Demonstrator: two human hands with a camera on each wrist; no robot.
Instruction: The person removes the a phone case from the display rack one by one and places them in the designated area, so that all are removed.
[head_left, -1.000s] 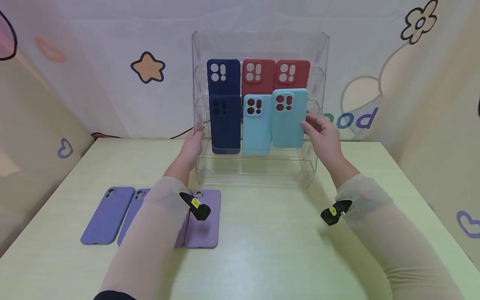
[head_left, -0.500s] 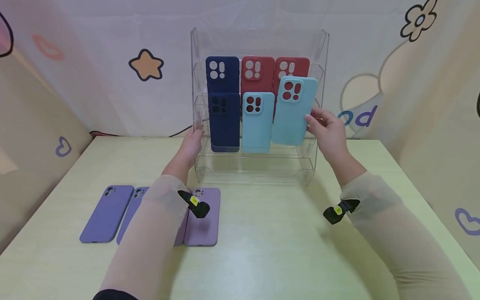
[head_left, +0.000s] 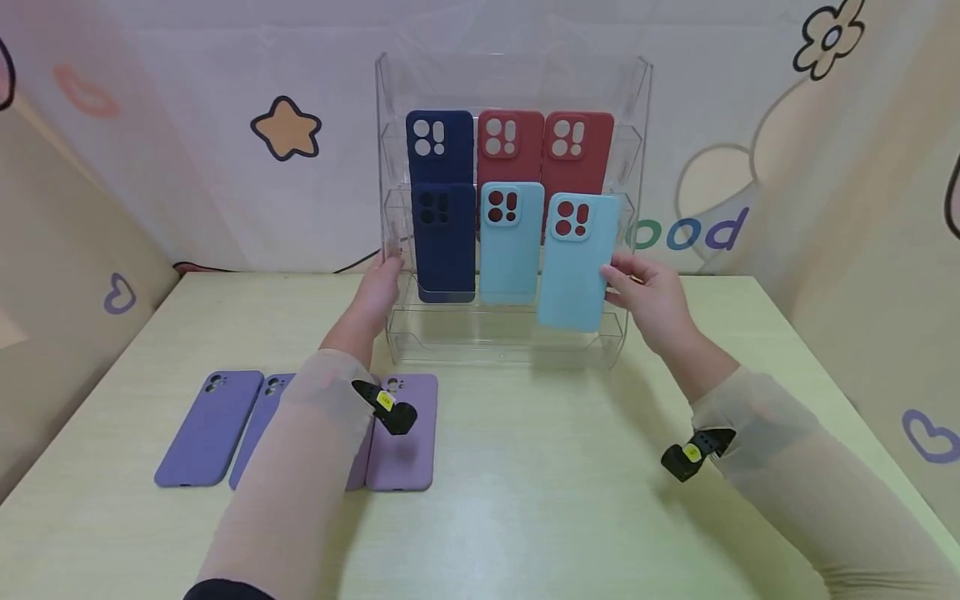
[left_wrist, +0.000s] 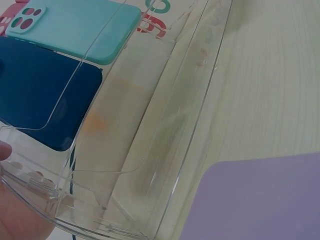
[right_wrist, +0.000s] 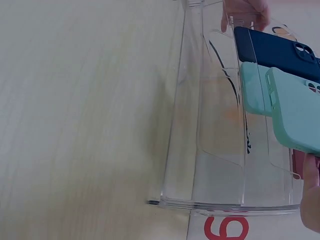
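Note:
My right hand pinches a light blue phone case by its right edge. This case is slightly tilted, in front of the clear acrylic display rack, its lower end overlapping the rack's lower tier in the head view. My left hand grips the rack's left side panel; its fingers show through the plastic in the left wrist view. Another light blue case stands in the rack beside a dark blue case. Behind them are a second dark blue case and two red cases.
Several purple phone cases lie in a row at the table's front left, partly hidden by my left sleeve. A printed cloth hangs behind the pale table. The rack's lowest tier holds no case.
The light blue case in my right hand first rose and shifted right out of its tier, then came down and forward in front of the rack. My left hand stays on the rack's side.

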